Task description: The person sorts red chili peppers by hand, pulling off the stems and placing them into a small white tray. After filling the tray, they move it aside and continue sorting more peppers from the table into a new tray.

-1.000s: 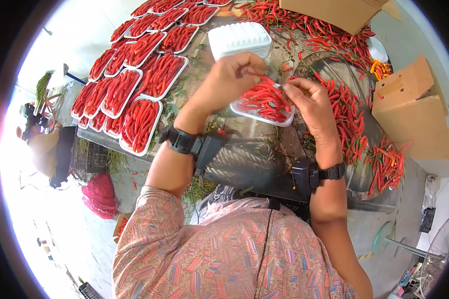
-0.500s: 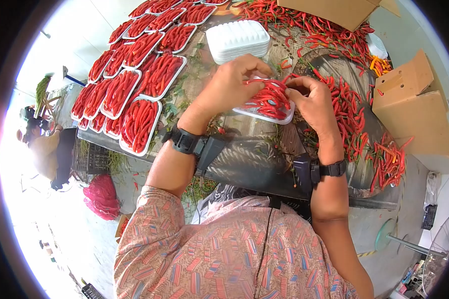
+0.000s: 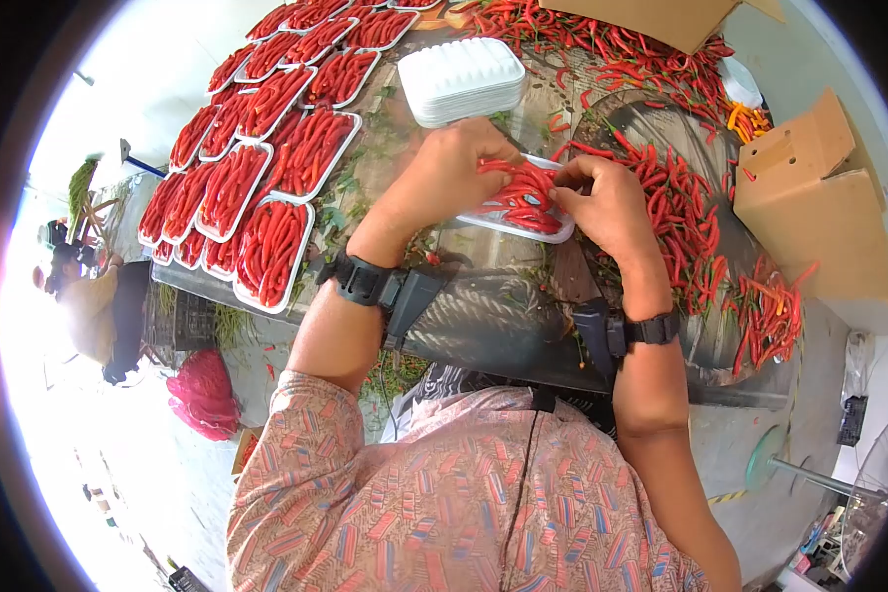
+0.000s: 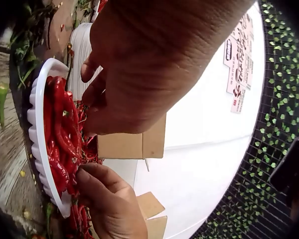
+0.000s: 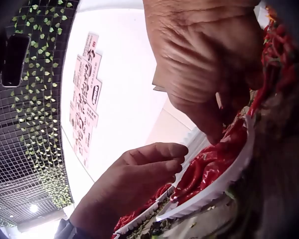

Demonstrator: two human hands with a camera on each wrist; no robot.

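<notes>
A white foam tray [image 3: 548,234] filled with glossy red chili peppers [image 3: 525,202] lies on the worktable between the two hands. My left hand [image 3: 446,170] hovers at the tray's left end, its fingers loosely bent with nothing between them in the right wrist view. At the opposite end, my right hand [image 3: 610,205] pinches a chili pepper in the pile with thumb and fingers. In the left wrist view, the right thumb's tip touches the chilies [image 4: 62,124]; the right hand's other fingertips are partly hidden in the right wrist view.
Filled chili trays [image 3: 296,202] stand in stacked rows on the left. A pile of white foam trays [image 3: 462,81] stands behind the left hand. Loose chilies [image 3: 686,212] spread right and back, near a cardboard box [image 3: 809,217]. Leaves and stems litter the tabletop.
Both hands came down from above the tray, where a chili was between them, to the chilies in it. Most recently the tray shifted slightly left in view.
</notes>
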